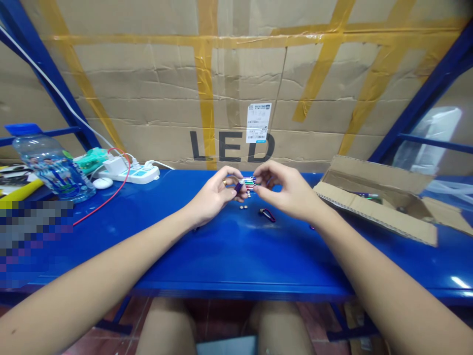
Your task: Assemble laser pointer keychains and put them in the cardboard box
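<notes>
A taped cardboard panel (148, 98) rises behind the open carton (373, 211), which sits on a blue counter (236, 256). Far left of the carton stands a water bottle (55, 167), and between them a white power strip (142, 173). Nearer the carton, the right hand (284, 190) curves thumb and fingers apart; whether it grips anything I cannot tell. Farther left of the carton, the left hand (214, 197) pinches narrowly. Left of the carton too are a carabiner (268, 215), coloured pieces (249, 183) at the right fingertips, the purple cylinder (238, 188) in the left hand's pinch, and silver discs (241, 207).
</notes>
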`<state>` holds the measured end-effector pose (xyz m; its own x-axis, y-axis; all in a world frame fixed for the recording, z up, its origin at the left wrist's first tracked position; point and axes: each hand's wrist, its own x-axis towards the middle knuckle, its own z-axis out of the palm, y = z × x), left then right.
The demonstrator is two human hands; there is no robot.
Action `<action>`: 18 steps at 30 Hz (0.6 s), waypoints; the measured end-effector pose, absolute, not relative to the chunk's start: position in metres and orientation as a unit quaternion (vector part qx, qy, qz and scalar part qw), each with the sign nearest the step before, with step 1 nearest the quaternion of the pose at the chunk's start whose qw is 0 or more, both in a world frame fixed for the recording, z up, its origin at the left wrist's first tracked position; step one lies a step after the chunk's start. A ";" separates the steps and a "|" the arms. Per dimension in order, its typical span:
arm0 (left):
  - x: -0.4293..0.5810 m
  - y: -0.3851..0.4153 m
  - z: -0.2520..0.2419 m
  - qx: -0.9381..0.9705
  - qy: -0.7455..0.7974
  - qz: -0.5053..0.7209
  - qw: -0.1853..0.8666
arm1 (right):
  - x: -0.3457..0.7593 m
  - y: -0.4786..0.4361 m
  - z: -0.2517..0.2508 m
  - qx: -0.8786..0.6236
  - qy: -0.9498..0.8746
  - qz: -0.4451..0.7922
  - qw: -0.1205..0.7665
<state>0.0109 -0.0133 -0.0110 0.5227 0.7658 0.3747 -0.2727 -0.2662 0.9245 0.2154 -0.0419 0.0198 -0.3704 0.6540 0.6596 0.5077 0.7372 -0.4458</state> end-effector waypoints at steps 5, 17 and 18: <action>0.013 -0.019 -0.010 0.718 0.192 0.463 0.484 | 0.208 -0.038 0.011 -0.317 -0.846 0.067 0.424; 0.010 -0.010 -0.005 0.644 0.223 0.506 0.528 | 0.214 -0.028 0.005 -0.379 -0.843 0.064 0.376; 0.009 -0.009 -0.004 0.610 0.237 0.518 0.551 | 0.215 -0.026 0.003 -0.403 -0.848 0.075 0.337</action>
<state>0.0088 -0.0088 -0.0039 0.3510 0.8601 0.3701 -0.2808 -0.2804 0.9179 0.2150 -0.0265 0.0032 -0.4480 0.7335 0.5111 0.6325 0.6641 -0.3986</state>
